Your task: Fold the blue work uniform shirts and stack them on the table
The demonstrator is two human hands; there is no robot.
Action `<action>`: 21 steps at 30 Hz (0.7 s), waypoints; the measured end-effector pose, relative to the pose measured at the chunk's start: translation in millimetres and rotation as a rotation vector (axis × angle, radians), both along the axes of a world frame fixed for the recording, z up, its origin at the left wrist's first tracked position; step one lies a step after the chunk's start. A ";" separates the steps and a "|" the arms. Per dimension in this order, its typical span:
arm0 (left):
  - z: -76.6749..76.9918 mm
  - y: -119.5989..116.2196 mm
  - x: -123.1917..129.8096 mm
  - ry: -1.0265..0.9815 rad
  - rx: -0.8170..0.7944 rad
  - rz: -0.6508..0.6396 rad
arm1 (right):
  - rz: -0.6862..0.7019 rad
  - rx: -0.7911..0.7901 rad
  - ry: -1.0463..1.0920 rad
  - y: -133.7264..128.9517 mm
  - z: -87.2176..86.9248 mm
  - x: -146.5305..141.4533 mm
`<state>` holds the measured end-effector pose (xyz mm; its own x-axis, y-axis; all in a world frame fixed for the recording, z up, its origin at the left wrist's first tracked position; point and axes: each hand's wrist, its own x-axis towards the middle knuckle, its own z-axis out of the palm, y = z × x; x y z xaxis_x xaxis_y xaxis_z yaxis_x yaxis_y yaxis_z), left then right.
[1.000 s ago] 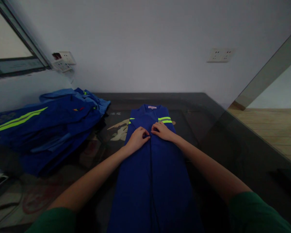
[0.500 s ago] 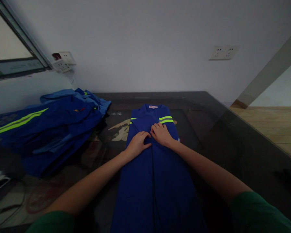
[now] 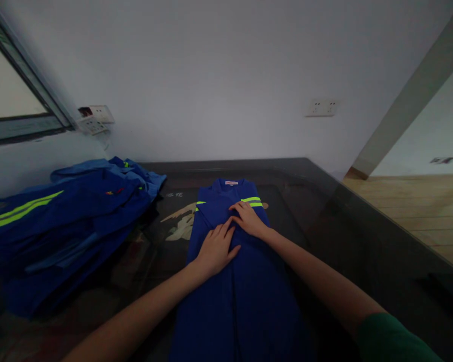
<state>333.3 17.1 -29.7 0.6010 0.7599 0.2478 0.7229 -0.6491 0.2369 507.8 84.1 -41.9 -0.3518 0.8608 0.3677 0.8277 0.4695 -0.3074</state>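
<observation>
Smoothing step, probably; dim view. Left hand (image 3: 216, 249), right hand (image 3: 249, 221) on blue garment (image 3: 216, 306), fingers loose, unclenched. Next: even pressure.

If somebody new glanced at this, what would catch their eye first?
Probably the long blue garment lying mid-picture on the dark table, with the left hand and right hand on it. Next, perhaps, the bright yellow-green stripes on the heap of blue clothes at the left.
</observation>
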 end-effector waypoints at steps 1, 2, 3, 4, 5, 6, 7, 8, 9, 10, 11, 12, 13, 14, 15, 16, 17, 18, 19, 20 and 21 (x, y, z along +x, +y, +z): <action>4.2 4.1 3.2 0.019 0.010 0.001 | -0.030 0.021 0.004 7.1 1.7 3.1; 8.6 8.8 6.7 0.039 0.018 0.009 | -0.077 0.035 -0.002 14.4 3.3 5.8; 12.4 13.9 10.3 0.060 0.025 0.020 | -0.133 0.040 -0.016 21.8 4.7 8.2; 15.1 19.0 13.7 0.076 0.031 0.027 | -0.192 0.032 -0.037 28.8 5.5 10.3; 16.0 24.2 16.8 0.084 0.037 0.028 | -0.247 0.010 -0.066 35.2 5.5 12.3; 15.0 29.0 19.2 0.079 0.043 0.019 | -0.298 -0.023 -0.098 40.8 4.7 14.2; 12.2 33.3 20.8 0.065 0.047 0.002 | -0.349 -0.065 -0.128 45.3 3.1 16.2; 8.1 37.1 21.5 0.046 0.048 -0.018 | -0.395 -0.107 -0.153 48.6 0.9 18.2; 3.1 40.2 21.5 0.029 0.044 -0.033 | -0.432 -0.141 -0.172 50.7 -1.6 20.2; -1.9 42.6 20.8 0.018 0.034 -0.042 | -0.458 -0.162 -0.183 51.7 -4.1 22.2; -6.5 44.3 19.8 0.015 0.020 -0.046 | -0.472 -0.169 -0.190 51.9 -6.4 24.1; -10.1 45.6 18.6 0.019 0.005 -0.052 | -0.479 -0.168 -0.192 51.5 -8.3 25.7; -12.4 46.4 17.4 0.027 -0.009 -0.058 | -0.484 -0.165 -0.191 50.8 -9.5 27.1; -13.5 47.1 16.4 0.038 -0.019 -0.064 | -0.488 -0.166 -0.189 50.1 -10.0 28.3; -13.4 47.8 15.6 0.049 -0.025 -0.070 | -0.495 -0.175 -0.186 49.5 -9.9 29.2; -12.6 48.6 14.9 0.062 -0.028 -0.078 | -0.502 -0.188 -0.185 49.2 -9.3 30.0; -11.5 49.6 14.4 0.074 -0.030 -0.085 | -0.508 -0.202 -0.186 49.3 -8.3 30.6; -10.3 50.8 13.9 0.084 -0.034 -0.092 | -0.516 -0.212 -0.189 49.7 -7.1 31.2; -9.4 52.1 13.5 0.094 -0.039 -0.100 | -0.522 -0.217 -0.193 50.4 -5.7 31.9; -8.8 53.4 13.0 0.100 -0.047 -0.109 | -0.528 -0.214 -0.197 51.4 -4.3 32.6; -8.7 54.7 12.6 0.104 -0.054 -0.116 | -0.532 -0.205 -0.200 52.9 -2.7 33.4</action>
<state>346.0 71.8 -38.4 0.7061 0.6940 0.1402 0.6660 -0.7183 0.2012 541.2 137.0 -44.6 0.1011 0.9841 0.1463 0.9838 -0.0770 -0.1619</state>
